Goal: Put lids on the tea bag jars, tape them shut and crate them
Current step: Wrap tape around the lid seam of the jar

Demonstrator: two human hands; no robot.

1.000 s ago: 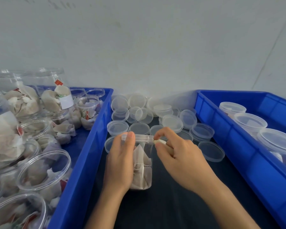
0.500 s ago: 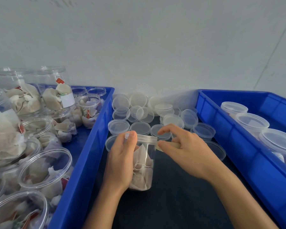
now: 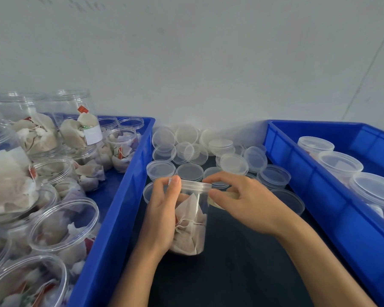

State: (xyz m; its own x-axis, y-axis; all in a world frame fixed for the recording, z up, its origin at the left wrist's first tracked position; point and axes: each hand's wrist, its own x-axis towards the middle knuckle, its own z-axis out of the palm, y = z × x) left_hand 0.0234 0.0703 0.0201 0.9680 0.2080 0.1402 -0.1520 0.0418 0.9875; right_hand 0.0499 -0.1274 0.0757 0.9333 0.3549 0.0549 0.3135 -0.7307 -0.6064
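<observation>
A clear jar [image 3: 194, 220] of tea bags stands on the dark table with a clear lid [image 3: 196, 185] on it. My left hand [image 3: 162, 216] grips the jar's left side, thumb up at the lid's rim. My right hand [image 3: 244, 202] is at the jar's right side, just under the lid. Its thumb and forefinger pinch a yellowish strip of tape [image 3: 215, 199] against the jar. Loose clear lids [image 3: 189, 171] lie in a heap behind the jar.
A blue crate [image 3: 120, 196] on the left holds several open jars of tea bags [image 3: 64, 227]. A second blue crate [image 3: 319, 196] on the right holds lidded jars [image 3: 339, 162]. A grey wall runs close behind.
My right hand has slid from the lid's rim down and right along the jar, drawing the tape strip with it. The left hand has kept its hold on the jar.
</observation>
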